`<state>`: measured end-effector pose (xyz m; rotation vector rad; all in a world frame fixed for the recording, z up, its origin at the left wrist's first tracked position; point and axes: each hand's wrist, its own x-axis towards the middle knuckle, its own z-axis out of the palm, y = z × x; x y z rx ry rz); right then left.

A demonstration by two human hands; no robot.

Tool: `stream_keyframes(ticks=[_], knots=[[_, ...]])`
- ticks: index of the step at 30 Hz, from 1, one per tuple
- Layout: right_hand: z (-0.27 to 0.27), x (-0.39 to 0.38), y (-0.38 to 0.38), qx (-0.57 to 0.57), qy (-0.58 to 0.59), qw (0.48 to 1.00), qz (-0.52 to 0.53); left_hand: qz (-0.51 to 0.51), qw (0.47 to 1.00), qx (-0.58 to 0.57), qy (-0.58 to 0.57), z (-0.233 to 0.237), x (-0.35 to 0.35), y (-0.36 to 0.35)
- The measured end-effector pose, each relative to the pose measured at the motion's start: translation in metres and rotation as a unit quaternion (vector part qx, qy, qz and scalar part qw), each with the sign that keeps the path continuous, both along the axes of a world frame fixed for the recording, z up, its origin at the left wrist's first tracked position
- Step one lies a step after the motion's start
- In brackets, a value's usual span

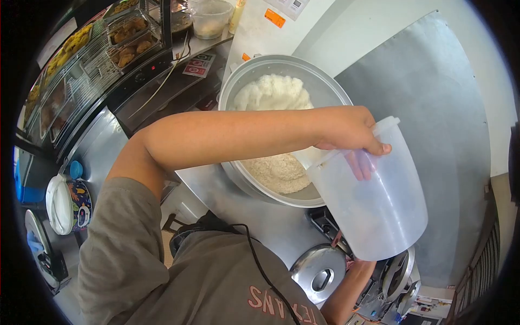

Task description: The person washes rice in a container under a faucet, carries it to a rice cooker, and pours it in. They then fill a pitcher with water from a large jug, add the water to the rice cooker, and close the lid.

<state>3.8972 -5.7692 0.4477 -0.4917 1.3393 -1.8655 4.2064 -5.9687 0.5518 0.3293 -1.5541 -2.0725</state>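
Note:
A large translucent plastic container (pixel 379 200) is tilted, its mouth toward a wide metal pot (pixel 233 81). My left hand (pixel 355 130) is closed on the container's rim, with the thumb outside and fingers showing through the wall. At the container's base is my right hand (pixel 357 264), mostly hidden behind it but gripping it from below. Inside the pot lie a white mound (pixel 273 92) at the back and beige, grainy stuff (pixel 279 172) nearer me. My left forearm crosses over the pot and hides its middle. Whether anything is flowing from the container is unclear.
A round metal lid (pixel 319 273) lies on the steel counter (pixel 244 208) near my right forearm. Trays of food fill a display case (pixel 127 46) at upper left. A patterned pot (pixel 78 203) stands at far left, and a plastic tub (pixel 208 21) behind. A metal panel (pixel 428 103) rises at right.

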Motion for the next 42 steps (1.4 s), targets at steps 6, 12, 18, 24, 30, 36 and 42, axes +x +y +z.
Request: stream_keyframes(ticks=[6,12,18,24,30,36,42], knots=[[0.025,-0.026,-0.01,-0.019,0.049,0.998,-0.04,0.054,0.998,0.017,-0.001,-0.005,0.008,-0.02],[0.094,-0.035,-0.023,0.039,0.218,0.974,0.043,0.182,0.98,0.068,-0.036,-0.006,0.02,-0.028],[0.154,0.012,-0.059,0.031,0.279,0.952,0.126,0.335,0.921,0.201,0.002,-0.031,0.027,-0.03],[0.186,0.074,-0.073,0.014,0.419,0.887,0.195,0.397,0.883,0.249,0.012,-0.047,0.03,-0.027],[0.192,0.069,-0.064,-0.078,0.469,0.868,0.143,0.431,0.869,0.23,0.075,-0.057,0.054,-0.056],[0.141,0.015,-0.029,-0.063,0.423,0.903,0.051,0.532,0.829,0.122,0.125,-0.026,0.101,-0.033],[0.016,-0.039,0.041,0.125,0.32,0.936,-0.076,0.459,0.837,0.01,0.298,-0.074,0.195,-0.032]])
